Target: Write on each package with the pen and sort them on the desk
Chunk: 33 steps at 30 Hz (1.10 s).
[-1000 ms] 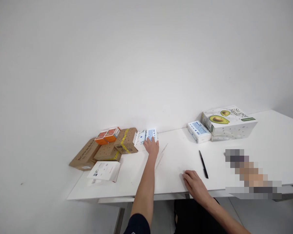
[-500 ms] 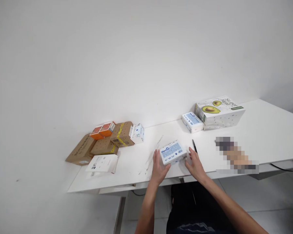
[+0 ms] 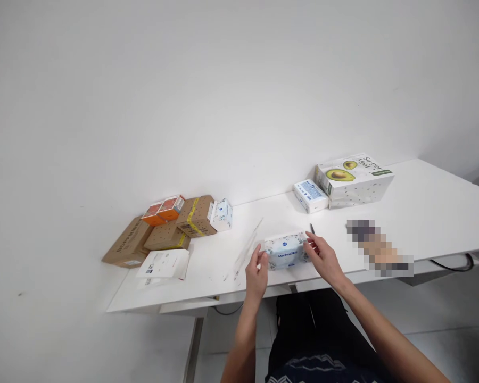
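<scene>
In front of me is a white and blue pack of tissues [image 3: 286,251] with a floral print and the word "Manhua" on the side facing me. My left hand [image 3: 257,272] pinches its left end, fingers curled. At the right end, my right hand [image 3: 322,256] grips the pack with thumb and fingers. Just beyond my right hand lies a dark pen [image 3: 312,229], partly covered by my fingers.
Another tissue pack [image 3: 310,196] stands at the back beside a white avocado-print box [image 3: 353,183]. Leftward are brown cartons [image 3: 197,215], orange boxes [image 3: 163,209], a third tissue pack [image 3: 222,215] and a flat white box [image 3: 163,264]. A blurred item [image 3: 377,247] lies right on the white table [image 3: 219,260].
The tissue pack has been turned over, from its printed blue-text face to its floral "Manhua" face. My right hand has closed in on its right end. The view has shifted slightly.
</scene>
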### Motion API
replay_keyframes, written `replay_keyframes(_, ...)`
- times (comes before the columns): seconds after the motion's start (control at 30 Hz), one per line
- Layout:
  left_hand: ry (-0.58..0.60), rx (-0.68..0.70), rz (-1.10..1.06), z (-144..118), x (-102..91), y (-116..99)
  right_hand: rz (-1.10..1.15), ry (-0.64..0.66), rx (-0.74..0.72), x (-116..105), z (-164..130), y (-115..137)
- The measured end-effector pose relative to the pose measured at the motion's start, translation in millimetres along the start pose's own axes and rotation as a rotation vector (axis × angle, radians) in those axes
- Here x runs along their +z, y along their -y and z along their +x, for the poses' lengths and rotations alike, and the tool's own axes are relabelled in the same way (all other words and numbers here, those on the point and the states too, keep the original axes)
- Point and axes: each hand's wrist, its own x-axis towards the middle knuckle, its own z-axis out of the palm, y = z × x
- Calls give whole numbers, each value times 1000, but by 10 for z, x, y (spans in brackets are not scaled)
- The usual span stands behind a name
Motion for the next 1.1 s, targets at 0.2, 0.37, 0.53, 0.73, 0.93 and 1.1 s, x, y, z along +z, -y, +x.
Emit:
replay_keyframes(0.2,-66,-21,-241,-78,180,307,-54,-17,80,-29,-151,-136)
replay_keyframes(0.37,90,12,-123,-280,144,437,-227,96,45,-66,-393,-307)
replay_keyframes(0.53,177,67,29,-317,148,433,-385,94,-101,-27,-484,-419)
replay_keyframes(0.73,98,71,62,-266,267,470,-423,60,-155,64,-451,-459)
replay_keyframes(0.93,76,86,42,-185,368,549,-449,40,-158,62,-350,-486)
replay_keyframes(1.1,95,59,103,-176,357,496,-464,24,-136,-96,-249,-487)
